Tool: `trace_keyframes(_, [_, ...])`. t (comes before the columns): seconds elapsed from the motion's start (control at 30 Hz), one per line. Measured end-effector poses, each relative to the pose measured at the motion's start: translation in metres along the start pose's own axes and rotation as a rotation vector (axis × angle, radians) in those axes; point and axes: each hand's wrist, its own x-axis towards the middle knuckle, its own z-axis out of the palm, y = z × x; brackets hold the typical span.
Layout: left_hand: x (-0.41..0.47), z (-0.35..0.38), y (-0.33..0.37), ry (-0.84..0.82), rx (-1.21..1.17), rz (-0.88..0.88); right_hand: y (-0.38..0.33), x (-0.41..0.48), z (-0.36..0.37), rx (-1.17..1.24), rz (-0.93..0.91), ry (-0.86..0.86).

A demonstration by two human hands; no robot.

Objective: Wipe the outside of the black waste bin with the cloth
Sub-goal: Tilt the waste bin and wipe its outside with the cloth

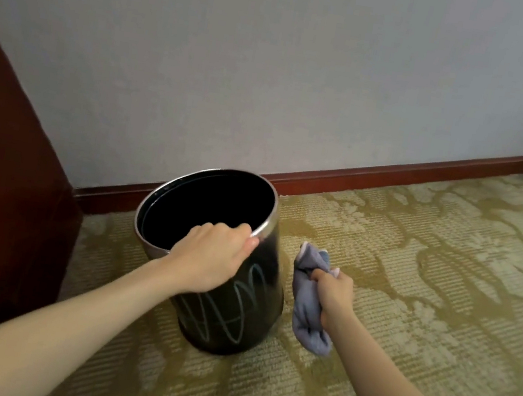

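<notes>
The black waste bin (pixel 233 323) stands on the carpet, tilted slightly, with a silver rim and pale scribble lines on its side. My left hand (pixel 213 257) grips the near right part of the rim, fingers curled over the edge. My right hand (pixel 333 295) holds a bunched grey-blue cloth (pixel 308 304) just right of the bin. The cloth hangs close to the bin's side; whether it touches the bin I cannot tell. The bin's inside looks dark and empty.
A dark red-brown wooden cabinet (pixel 4 191) stands close on the left of the bin. A pale wall (pixel 274 63) with a reddish skirting board (pixel 394 174) runs behind. Patterned yellow-green carpet (pixel 426 292) spreads to the right and front.
</notes>
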Motion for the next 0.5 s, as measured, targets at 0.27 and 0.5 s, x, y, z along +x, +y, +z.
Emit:
trace_keyframes(0.27, [0.023,-0.022,-0.049,0.203,-0.102,-0.266,-0.019,-0.015,0.028,0.037,-0.087,0.061])
trace_keyframes(0.5, [0.027,-0.031,-0.086,0.293,-0.136,-0.331,-0.039,-0.029,0.076,0.094,-0.251,0.014])
